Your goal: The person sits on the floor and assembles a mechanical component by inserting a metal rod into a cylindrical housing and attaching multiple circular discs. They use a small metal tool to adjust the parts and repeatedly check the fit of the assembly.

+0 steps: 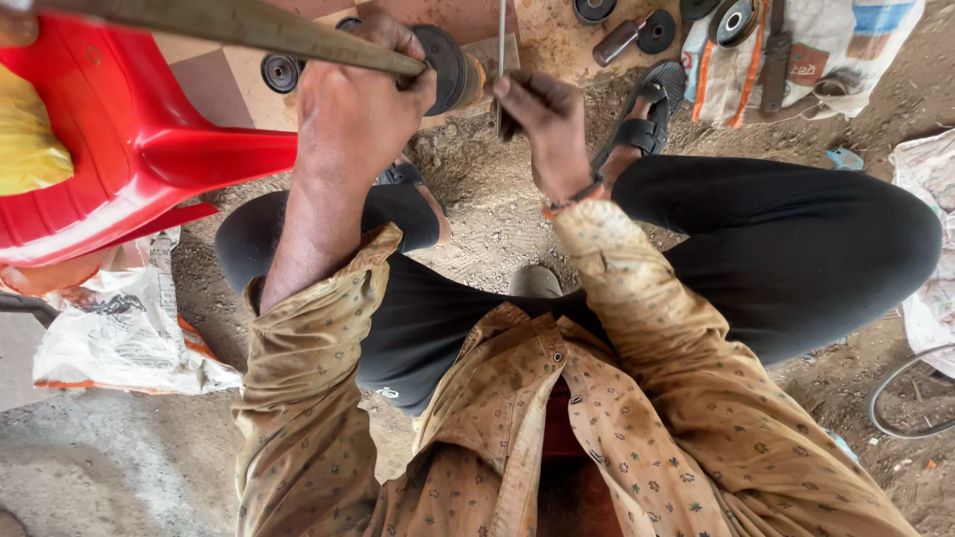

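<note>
My left hand (358, 94) grips a long brownish metal rod (229, 25) that runs in from the upper left. The rod ends at a dark round disc part (448, 65) on the ground in front of me. My right hand (542, 119) is closed around a thin upright metal tool (501, 40) right beside that disc. I sit low with my legs in black trousers spread on dusty ground. A black sandal (652, 104) is on my right foot.
A red plastic chair (119, 149) lies tipped at the left over a white sack (119, 328). Several dark round metal parts (657, 30) and a cylinder (617, 42) lie ahead. A printed sack (846, 60) holds more tools at upper right. A wire loop (905, 398) lies at right.
</note>
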